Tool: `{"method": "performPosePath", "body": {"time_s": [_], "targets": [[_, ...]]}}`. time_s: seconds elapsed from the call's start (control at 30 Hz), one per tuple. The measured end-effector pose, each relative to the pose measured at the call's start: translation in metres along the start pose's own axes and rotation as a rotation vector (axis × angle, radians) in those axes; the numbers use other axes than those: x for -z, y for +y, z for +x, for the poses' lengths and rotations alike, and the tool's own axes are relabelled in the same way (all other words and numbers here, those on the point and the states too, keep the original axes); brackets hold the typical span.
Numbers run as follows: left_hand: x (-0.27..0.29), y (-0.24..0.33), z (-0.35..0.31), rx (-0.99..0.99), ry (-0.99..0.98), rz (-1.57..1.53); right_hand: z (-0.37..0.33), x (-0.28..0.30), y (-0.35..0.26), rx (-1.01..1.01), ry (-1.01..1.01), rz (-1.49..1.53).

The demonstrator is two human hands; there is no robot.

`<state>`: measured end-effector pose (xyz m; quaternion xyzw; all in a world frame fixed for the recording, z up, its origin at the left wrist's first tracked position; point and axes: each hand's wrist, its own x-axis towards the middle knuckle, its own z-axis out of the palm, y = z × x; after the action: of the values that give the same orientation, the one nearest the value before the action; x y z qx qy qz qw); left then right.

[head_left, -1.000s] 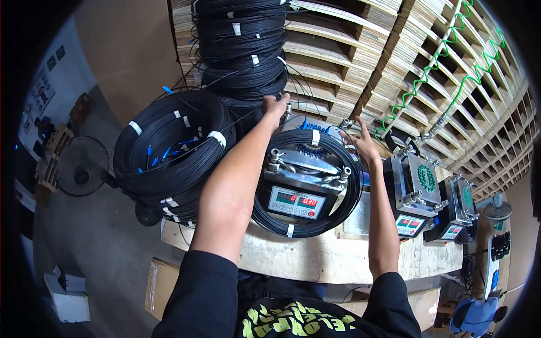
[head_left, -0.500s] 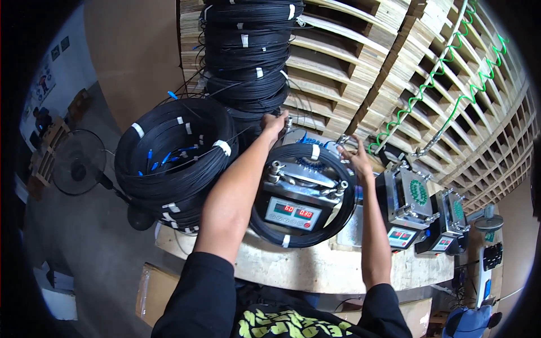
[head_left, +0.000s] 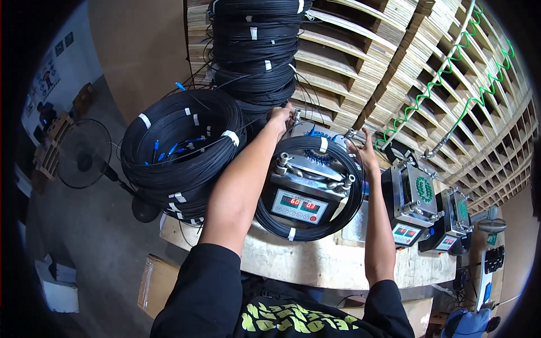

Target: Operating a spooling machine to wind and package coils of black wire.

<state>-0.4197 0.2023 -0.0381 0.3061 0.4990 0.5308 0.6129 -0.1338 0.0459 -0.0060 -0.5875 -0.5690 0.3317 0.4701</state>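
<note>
A black cable coil [head_left: 356, 211] with white tape bands circles a metal polishing machine [head_left: 314, 181] that has a lit red display [head_left: 298, 207] on its front. Behind the coil's upper edge, dark blue connectors [head_left: 319, 158] sit in a ring on the machine's top. My left hand [head_left: 278, 120] reaches to the machine's far left corner, fingers closed at a metal clamp knob [head_left: 296, 115]. At the far right corner my right hand [head_left: 365, 153] is open, forefinger raised and thumb apart, beside another metal clamp [head_left: 351, 134] and the coil's right side.
Left of the machine stands a wide pile of black cable coils [head_left: 174, 183] with blue-tipped ends inside. A taller coil stack [head_left: 253, 56] rises behind it. Two similar machines [head_left: 414, 197] stand right on the wooden table [head_left: 315, 262]. A fan [head_left: 84, 160] stands at left; wooden pallets [head_left: 360, 62] lean behind.
The whole view has shifted slightly. My right forefinger is raised straighter, with the hand still by the far right clamp. My left hand stays at its corner, and the coil stays around the machine.
</note>
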Motion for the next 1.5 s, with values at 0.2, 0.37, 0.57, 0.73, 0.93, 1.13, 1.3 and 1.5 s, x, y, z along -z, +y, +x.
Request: {"method": "performPosePath", "body": {"time_s": [0.2,0.37,0.57,0.73,0.93,1.13,1.3,1.5], "targets": [[-0.018,0.035,-0.067,0.14,-0.19,0.643,-0.003,0.017,0.009,-0.001,0.032,-0.05],[0.0,0.055,-0.123,-0.207,-0.213,0.674,-0.005,0.003,-0.005,0.015,0.021,0.041],[-0.006,0.039,-0.274,-1.328,0.065,0.91,-0.047,0.013,-0.016,0.277,0.281,0.026],[0.057,-0.027,-0.287,-1.3,-0.003,1.04,-0.143,-0.017,-0.054,0.458,0.647,-0.042],[0.082,-0.055,-0.253,-1.198,-0.061,0.718,-0.188,-0.047,-0.034,0.549,0.446,-0.236],[0.08,-0.05,-0.254,-1.212,-0.03,0.587,-0.183,-0.051,-0.011,0.617,0.519,-0.295],[0.081,-0.037,-0.265,-1.213,0.002,0.76,-0.183,-0.054,-0.007,0.634,0.528,-0.342],[0.081,-0.026,-0.298,-0.987,0.156,1.224,-0.184,-0.053,-0.006,0.636,0.53,-0.371]]}}
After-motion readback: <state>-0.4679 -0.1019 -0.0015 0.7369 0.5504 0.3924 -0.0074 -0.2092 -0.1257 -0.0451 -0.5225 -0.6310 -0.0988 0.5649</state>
